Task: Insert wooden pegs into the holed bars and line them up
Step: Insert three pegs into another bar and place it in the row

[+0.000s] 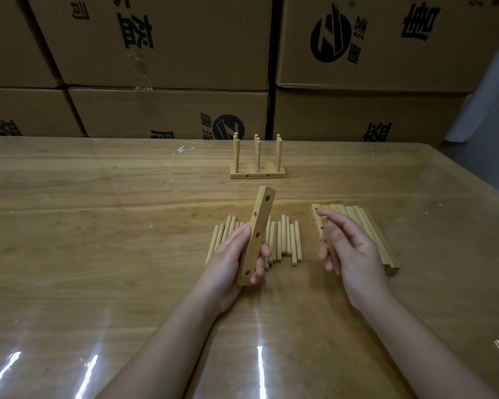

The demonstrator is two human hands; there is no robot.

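While left hand (pixel 230 256) grips bar (pixel 257 231), loose pegs (pixel 286 240) beneath

Dim, warm light from overhead. White glare streaks the glossy bench (pixel 69 254) nearer than the fingers (pixel 265 251); far beyond them, edges bow and blur.

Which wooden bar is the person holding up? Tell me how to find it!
Look at the big wooden table, near its middle where loose pegs lie side by side. Over them the left hand grips one holed bar. It is the only bar lifted and tilted, holes empty; the stacked bars lie flat at the right, and the pegged bars stand farther back.
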